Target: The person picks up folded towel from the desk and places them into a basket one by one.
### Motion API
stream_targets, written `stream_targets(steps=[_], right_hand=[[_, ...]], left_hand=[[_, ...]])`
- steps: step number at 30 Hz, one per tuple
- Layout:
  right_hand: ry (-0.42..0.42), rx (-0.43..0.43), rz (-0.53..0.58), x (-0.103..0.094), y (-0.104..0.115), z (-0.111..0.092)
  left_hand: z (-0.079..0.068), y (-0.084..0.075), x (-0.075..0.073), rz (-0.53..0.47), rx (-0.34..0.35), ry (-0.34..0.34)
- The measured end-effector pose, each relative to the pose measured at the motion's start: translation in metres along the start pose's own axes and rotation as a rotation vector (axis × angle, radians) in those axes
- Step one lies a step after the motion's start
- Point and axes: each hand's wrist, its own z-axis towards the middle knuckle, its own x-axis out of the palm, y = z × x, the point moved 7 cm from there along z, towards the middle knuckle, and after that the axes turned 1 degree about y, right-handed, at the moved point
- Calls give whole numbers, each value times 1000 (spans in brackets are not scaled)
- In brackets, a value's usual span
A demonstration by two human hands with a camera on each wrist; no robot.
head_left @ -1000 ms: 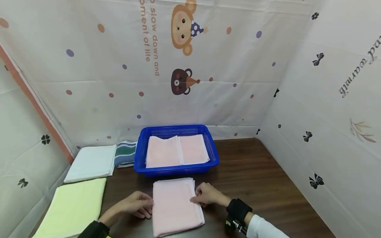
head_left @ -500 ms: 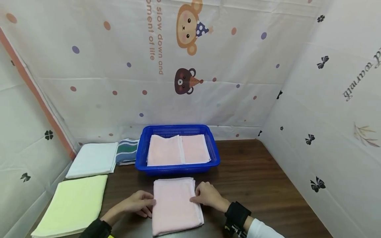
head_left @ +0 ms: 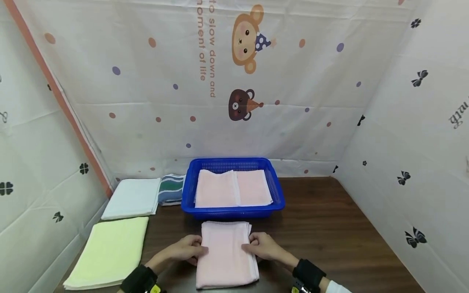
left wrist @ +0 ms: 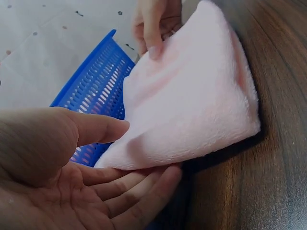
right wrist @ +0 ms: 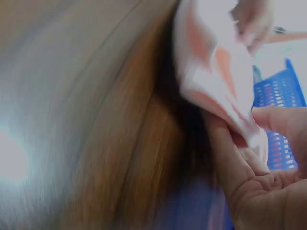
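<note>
A folded pink towel with white edging lies in front of the basket in the head view. My left hand has its left side, thumb on top and fingers tucked under the edge, as the left wrist view shows on the towel. On the opposite side my right hand pinches the layered edge between thumb and fingers. That grip shows in the right wrist view too, where the towel is blurred and its edge stands off the dark wood.
Behind the towel stands a blue plastic basket holding folded pink towels. To its left lie a striped towel, a white towel and a yellow towel. Printed cloth walls enclose the wooden table.
My left hand has moved from beside the towel's left edge to a hold on it, thumb now over the top. The head view has shifted, so everything appears further right.
</note>
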Motion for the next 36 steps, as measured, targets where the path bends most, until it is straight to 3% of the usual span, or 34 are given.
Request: stream_targets(steps=[3, 7, 14, 18, 22, 26, 31, 36], right_hand=[[86, 136, 252, 6, -6, -1], [195, 156, 391, 11, -5, 1], [214, 143, 374, 15, -5, 6], [225, 109, 356, 14, -3, 7], [314, 54, 354, 16, 2, 3], [380, 35, 371, 21, 5, -3], [337, 24, 363, 22, 12, -5], [299, 28, 324, 17, 33, -11]], left_hand=[[1, 1, -2, -20, -6, -15], [2, 2, -6, -43, -23, -64], [8, 3, -11, -50, -54, -157], [8, 7, -8, -46, -52, -120], [6, 8, -5, -62, -33, -82], [3, 9, -5, -63, -65, -101], [3, 10, -7, -42, -109, -129], [-4, 5, -10, -73, -92, -80]])
